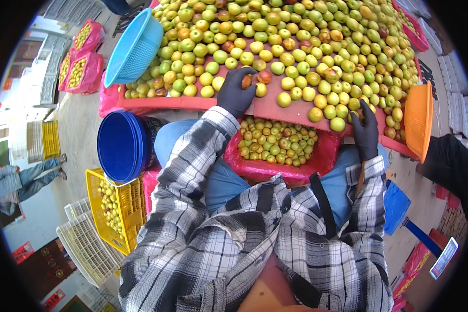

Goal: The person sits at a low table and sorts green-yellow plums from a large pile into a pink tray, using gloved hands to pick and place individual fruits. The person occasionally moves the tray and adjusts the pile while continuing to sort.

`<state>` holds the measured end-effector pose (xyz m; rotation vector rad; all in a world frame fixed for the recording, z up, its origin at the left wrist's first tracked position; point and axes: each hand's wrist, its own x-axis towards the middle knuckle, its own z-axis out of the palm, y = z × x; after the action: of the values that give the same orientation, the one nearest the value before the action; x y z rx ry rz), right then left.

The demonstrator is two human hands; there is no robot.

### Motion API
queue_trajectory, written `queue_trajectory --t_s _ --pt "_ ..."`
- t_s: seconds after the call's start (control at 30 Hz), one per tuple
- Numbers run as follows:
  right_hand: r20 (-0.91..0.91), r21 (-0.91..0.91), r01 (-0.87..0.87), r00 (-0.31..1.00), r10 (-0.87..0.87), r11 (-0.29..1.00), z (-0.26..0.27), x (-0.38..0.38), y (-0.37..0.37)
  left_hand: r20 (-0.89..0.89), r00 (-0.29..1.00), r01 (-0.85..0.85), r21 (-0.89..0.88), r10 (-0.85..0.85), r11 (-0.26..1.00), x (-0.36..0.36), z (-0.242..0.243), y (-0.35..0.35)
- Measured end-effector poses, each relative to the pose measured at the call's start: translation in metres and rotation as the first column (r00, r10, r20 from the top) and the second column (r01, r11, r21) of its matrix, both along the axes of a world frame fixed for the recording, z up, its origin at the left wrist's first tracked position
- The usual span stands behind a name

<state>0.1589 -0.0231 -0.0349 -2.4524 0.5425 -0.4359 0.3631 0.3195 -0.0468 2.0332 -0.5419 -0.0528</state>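
My left hand, in a black glove, curls its thumb and fingers about a reddish-brown jujube at the near side of a sloping red-covered table. Another red jujube lies just right of its fingertips. Over by the table's front right, my right hand, also gloved in black, has thumb and index finger apart around a yellow-green jujube; whether it grips that fruit is unclear. A great heap of jujubes covers the far part. Below the front edge, between my knees, a pink-lined container holds many jujubes.
A light blue basket leans at the table's left end, an orange basket at its right. On my left stand a blue bucket and a yellow crate with fruit. A blue scale is at my right. A person is farther left.
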Motion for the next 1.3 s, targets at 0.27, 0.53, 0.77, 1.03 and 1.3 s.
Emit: queue_trajectory --t_s 0.27,0.53,0.77,1.03,1.3 --pt "0.045 0.084 -0.084 0.996 0.081 0.993 0.014 0.023 0.029 0.051 0.932 0.356 0.069 -0.360 0.932 -0.055 0.017 -0.052" --pt "-0.023 -0.230 -0.189 0.982 0.188 0.955 0.010 0.115 0.051 0.341 0.914 -0.326 0.292 0.221 0.899 0.030 -0.010 0.034" --pt "-0.159 -0.178 -0.544 0.838 0.522 0.820 0.030 0.072 0.054 0.340 0.940 -0.243 0.648 0.012 0.722 -0.009 -0.013 -0.015" --pt "-0.036 0.149 -0.045 0.998 0.051 0.988 0.034 0.013 -0.026 0.306 0.915 -0.031 0.701 -0.262 0.713 -0.045 0.008 -0.055" --pt "-0.182 -0.039 -0.187 0.967 0.177 0.982 0.014 0.000 -0.019 0.268 0.832 0.190 0.686 -0.486 0.702 -0.076 0.018 -0.050"
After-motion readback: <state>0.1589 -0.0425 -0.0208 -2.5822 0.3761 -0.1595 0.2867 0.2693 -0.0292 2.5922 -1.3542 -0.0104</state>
